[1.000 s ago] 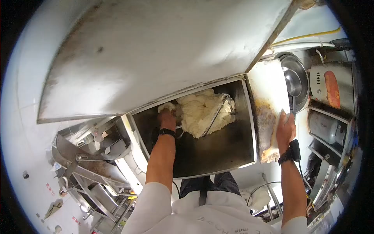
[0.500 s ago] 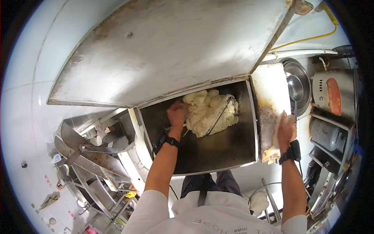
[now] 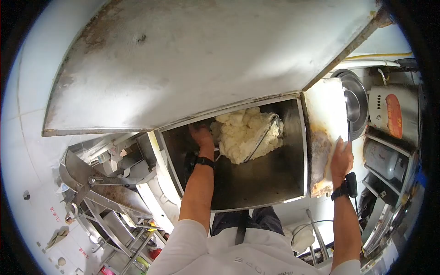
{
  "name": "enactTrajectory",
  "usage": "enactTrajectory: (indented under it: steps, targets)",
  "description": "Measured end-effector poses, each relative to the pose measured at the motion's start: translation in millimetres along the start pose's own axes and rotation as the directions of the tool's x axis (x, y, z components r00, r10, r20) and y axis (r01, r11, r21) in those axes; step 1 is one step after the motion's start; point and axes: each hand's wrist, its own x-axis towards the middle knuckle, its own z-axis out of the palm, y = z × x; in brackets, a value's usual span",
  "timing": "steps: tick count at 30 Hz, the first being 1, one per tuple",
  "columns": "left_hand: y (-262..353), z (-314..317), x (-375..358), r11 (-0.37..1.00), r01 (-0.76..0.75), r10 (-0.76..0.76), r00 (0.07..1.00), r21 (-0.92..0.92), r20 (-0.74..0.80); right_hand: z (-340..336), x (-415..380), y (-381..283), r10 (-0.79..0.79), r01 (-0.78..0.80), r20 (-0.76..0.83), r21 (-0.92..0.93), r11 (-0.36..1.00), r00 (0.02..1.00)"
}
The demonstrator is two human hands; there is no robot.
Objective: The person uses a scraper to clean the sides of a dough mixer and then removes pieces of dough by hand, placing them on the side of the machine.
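Note:
A pale, lumpy mass of dough (image 3: 243,135) lies in the deep metal mixer tub (image 3: 256,183), with a metal mixing bar (image 3: 261,140) across it. My left hand (image 3: 200,136) is inside the tub, just left of the dough, in shadow; its fingers are too dark to make out. The large metal lid (image 3: 197,59) stands raised behind the tub. On the right, my right hand (image 3: 341,160) rests at the outer edge of the stained side housing (image 3: 323,133), with its fingers wrapped round that edge.
Metal bowls (image 3: 357,101) sit beyond the housing at the right. A steel appliance with a red label (image 3: 394,112) stands farther right above a shelf holding a grey cylinder (image 3: 382,158). Metal racks and troughs (image 3: 105,188) are at the left.
My left hand has moved left, away from the dough's edge and deeper into shadow. My right hand stays at the housing edge. The view has shifted slightly.

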Motion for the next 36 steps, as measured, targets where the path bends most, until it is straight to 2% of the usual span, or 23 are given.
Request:
enactTrajectory:
  steps: [1,3,4,6,7,8,9,10,12,13,14,15,17,19,21,25,27,31,33,35,36]
  targets:
    - [-2,1,3,1.000,-0.001,0.001,1.000,-0.001,-0.002,0,0,0,-0.010,0.010,-0.010,0.012,1.000,1.000]
    - [-6,4,7,0.924,0.195,-0.212,0.977,-0.329,-0.016,-1,1,-1,-0.008,0.008,0.005,0.014,1.000,1.000]
    - [-19,2,17,0.895,0.265,-0.268,0.962,-0.359,0.042,-1,1,-1,-0.005,0.004,0.019,0.015,1.000,1.000]
    - [-59,-8,50,0.897,0.351,-0.304,0.931,-0.270,0.201,5,1,8,-0.027,0.027,-0.015,-0.004,1.000,1.000]
    - [-84,-15,69,0.931,0.323,-0.268,0.920,-0.168,0.285,7,2,11,-0.049,0.048,-0.045,-0.021,0.999,0.998]
    - [-112,-23,88,0.992,0.129,-0.126,0.915,0.017,0.384,6,3,9,-0.051,0.050,-0.046,-0.020,0.999,0.998]
    - [-138,-32,102,0.974,-0.136,0.033,0.879,0.184,0.477,4,2,7,-0.080,0.082,-0.050,0.035,0.996,0.996]
    - [-158,-41,111,0.909,-0.317,0.137,0.840,0.271,0.525,2,-1,6,-0.108,0.112,-0.053,0.090,0.990,0.993]
    - [-188,-51,124,0.824,-0.470,0.259,0.810,0.318,0.526,2,0,6,-0.091,0.093,-0.034,0.057,0.994,0.995]
    - [-153,-42,101,0.969,-0.188,0.106,0.905,0.163,0.413,2,1,5,-0.072,0.073,-0.019,0.020,0.997,0.997]
    - [-115,-32,75,0.985,0.102,-0.060,0.960,-0.139,0.275,2,0,4,-0.073,0.073,-0.018,0.023,0.997,0.997]
    - [-72,-21,47,0.864,0.251,-0.216,0.968,-0.436,0.130,1,0,3,-0.067,0.068,-0.025,0.032,0.997,0.997]
    - [-55,-16,24,0.837,0.231,-0.197,0.973,-0.496,0.121,-1,0,2,-0.065,0.067,-0.035,0.042,0.997,0.997]
    - [-51,-15,23,0.803,0.212,-0.180,0.977,-0.557,0.112,-4,2,1,-0.007,0.005,0.063,0.039,0.999,0.998]
    - [-62,-20,38,0.786,0.374,-0.233,0.917,-0.492,0.324,-2,2,4,-0.028,0.026,0.034,0.054,0.998,0.999]
    - [-45,-6,42,0.775,0.465,-0.351,0.880,-0.428,0.321,9,2,10,-0.024,0.025,-0.054,0.016,1.000,0.998]
    - [-36,3,43,0.759,0.525,-0.424,0.847,-0.385,0.321,7,0,7,-0.017,0.017,-0.035,0.006,1.000,0.999]
    - [-112,-31,105,0.735,0.665,-0.571,0.711,-0.130,0.411,9,3,11,-0.044,0.045,-0.046,0.019,0.999,0.998]
    - [-177,-48,151,0.738,0.670,-0.594,0.701,-0.078,0.395,10,3,17,-0.056,0.057,-0.040,0.028,0.998,0.998]
    - [-112,-30,88,0.736,0.536,-0.410,0.839,-0.414,0.357,12,3,18,-0.068,0.070,-0.040,0.039,0.997,0.997]
    - [-72,-20,52,0.693,0.449,-0.309,0.892,-0.564,0.331,13,2,19,-0.017,0.017,-0.015,-0.003,1.000,1.000]
